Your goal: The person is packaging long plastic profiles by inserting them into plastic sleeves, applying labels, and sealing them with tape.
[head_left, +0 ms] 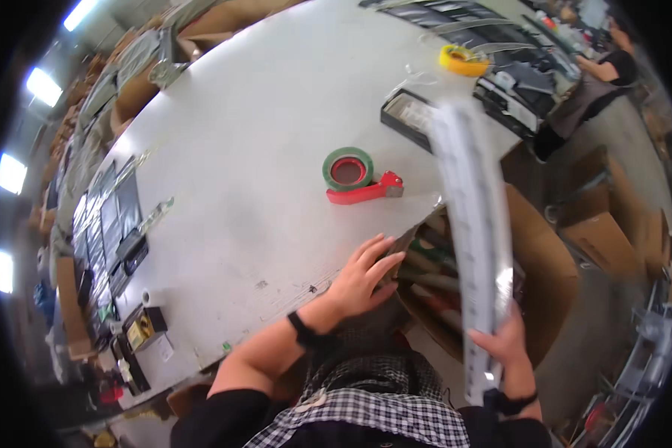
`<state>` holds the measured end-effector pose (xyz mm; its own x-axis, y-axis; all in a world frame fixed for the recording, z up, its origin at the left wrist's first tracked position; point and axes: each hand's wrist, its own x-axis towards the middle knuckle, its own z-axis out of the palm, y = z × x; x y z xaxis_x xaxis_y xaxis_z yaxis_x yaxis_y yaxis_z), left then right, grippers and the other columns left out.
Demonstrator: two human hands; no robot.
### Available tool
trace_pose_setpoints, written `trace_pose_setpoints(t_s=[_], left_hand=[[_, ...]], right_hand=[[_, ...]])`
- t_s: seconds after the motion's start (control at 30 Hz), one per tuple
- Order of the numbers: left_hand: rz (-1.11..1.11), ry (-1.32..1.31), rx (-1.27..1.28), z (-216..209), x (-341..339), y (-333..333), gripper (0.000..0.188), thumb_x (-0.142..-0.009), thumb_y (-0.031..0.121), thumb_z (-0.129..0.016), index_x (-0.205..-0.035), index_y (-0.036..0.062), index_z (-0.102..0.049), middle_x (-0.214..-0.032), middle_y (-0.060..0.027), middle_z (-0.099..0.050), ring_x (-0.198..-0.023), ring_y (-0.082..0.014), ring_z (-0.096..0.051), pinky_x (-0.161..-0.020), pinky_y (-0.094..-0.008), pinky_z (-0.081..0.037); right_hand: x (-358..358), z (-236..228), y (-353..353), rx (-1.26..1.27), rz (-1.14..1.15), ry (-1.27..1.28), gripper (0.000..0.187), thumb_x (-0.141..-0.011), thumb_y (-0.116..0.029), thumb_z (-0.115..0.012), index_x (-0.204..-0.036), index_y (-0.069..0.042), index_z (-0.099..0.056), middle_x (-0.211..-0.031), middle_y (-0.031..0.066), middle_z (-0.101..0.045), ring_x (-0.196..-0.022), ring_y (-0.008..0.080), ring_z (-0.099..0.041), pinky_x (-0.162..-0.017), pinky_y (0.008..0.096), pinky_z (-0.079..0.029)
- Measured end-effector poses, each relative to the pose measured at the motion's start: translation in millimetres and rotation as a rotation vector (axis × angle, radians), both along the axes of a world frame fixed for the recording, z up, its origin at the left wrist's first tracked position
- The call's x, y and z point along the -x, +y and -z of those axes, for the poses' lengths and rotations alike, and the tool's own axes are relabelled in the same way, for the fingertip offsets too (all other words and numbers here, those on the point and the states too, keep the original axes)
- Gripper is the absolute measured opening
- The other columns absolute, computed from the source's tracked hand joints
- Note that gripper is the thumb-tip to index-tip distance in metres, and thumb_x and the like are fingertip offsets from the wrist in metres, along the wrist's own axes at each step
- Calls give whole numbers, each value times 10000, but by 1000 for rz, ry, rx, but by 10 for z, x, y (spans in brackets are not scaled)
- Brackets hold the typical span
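Note:
My right hand (pixel 508 337) grips the lower end of a long, pale, shiny wrapped strip (pixel 472 194), which stands lengthwise over an open cardboard box (pixel 549 280). The strip is blurred by motion, and its exact kind cannot be made out. With fingers spread, my left hand (pixel 360 282) rests at the table's front edge, fingertips by the box's near flap. It holds nothing. Several long rolled or tube-like pieces (pixel 433 295) lie inside the box, partly hidden behind the strip. Beyond my left hand, a red tape dispenser (pixel 362 196) with a green tape roll (pixel 348 169) lies on the white table (pixel 239 164).
An open black box (pixel 407 116) and a yellow tape roll (pixel 464 61) sit at the table's far right. Dark wrapped packages (pixel 118 205) lie at the left. A person (pixel 593 89) stands at the far right, near cardboard boxes (pixel 601 231) on the floor.

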<state>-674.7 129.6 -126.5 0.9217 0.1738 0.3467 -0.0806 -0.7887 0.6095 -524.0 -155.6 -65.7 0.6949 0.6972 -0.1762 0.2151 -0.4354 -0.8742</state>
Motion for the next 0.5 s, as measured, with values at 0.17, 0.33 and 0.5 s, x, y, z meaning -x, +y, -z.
trace_pose_setpoints(t_s=[0.17,0.33,0.5], left_hand=[[-143,-109,118,-379,817,-113,775,-772,228,-686,-1398,-15,-297,-1431,-257,-298,-1321,-408,-304,-1092,-458,-257],[-631,-42,274,0,1140,465,907,-794,308,-677,-1444,-43,-151,-1493,-280,-111,-1369,-407,-198,-1114,-456,-188],[-904,17,127,318,1428,1020,1011,-717,327,-734,-1437,-61,-140,-1477,-280,-170,-1367,-405,-199,-1119,-452,-179]], right_hand=[[605,54,1757,41,-64,-333,789,-557,-464,-820,-1123,11,-541,-1071,207,-590,-985,327,-598,-854,385,-475],[1148,384,2936,-75,-287,-58,633,-704,-392,-724,-1142,27,-540,-1084,219,-603,-1040,328,-588,-897,404,-460],[330,168,2760,-290,-382,-410,381,-781,-276,-652,-1079,-41,-616,-1037,160,-629,-1021,316,-582,-896,404,-454]])
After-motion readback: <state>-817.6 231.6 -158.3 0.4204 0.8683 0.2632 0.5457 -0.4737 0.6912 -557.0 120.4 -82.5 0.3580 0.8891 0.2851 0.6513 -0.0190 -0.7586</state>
